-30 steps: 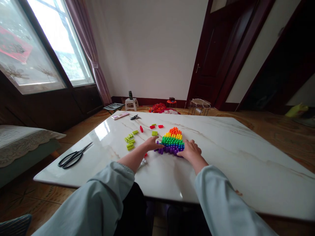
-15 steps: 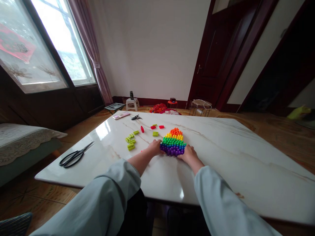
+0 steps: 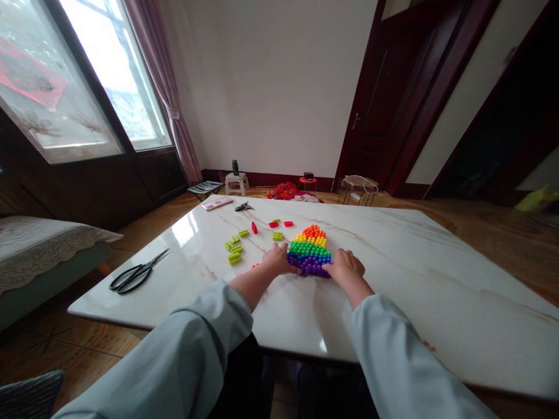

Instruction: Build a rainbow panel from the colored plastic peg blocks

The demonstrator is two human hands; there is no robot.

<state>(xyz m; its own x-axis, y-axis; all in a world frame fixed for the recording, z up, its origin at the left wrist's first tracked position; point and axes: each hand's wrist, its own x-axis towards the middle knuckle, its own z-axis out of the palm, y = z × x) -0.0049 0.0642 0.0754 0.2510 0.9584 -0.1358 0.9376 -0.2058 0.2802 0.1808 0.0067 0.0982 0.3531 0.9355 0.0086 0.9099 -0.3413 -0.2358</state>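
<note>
On the white marbled table (image 3: pixel 437 279) lies a rainbow bead piece (image 3: pixel 310 250), banded orange, yellow, green, blue and purple from its narrow far end to its wide near edge. My left hand (image 3: pixel 278 259) grips its lower left side, thumb against the purple beads. At the opposite lower corner, my right hand (image 3: pixel 348 269) pinches the purple edge, its other fingers curled. Left of the piece are several lime-green bead strips (image 3: pixel 234 258) and small red bead pieces (image 3: pixel 254 227). A bit of red shows beside my left wrist.
Black-handled scissors (image 3: pixel 146 269) lie near the table's left edge. A pink phone-like slab (image 3: pixel 217 203) and small dark pliers or clippers (image 3: pixel 243 206) are at the far edge. Beyond stand a white stool (image 3: pixel 236 182) and a round stool (image 3: pixel 358 185).
My right hand has shifted slightly outward and its fingers are more curled. My left thumb reaches further along the purple edge. The view has moved slightly; the bead piece stays put on the table.
</note>
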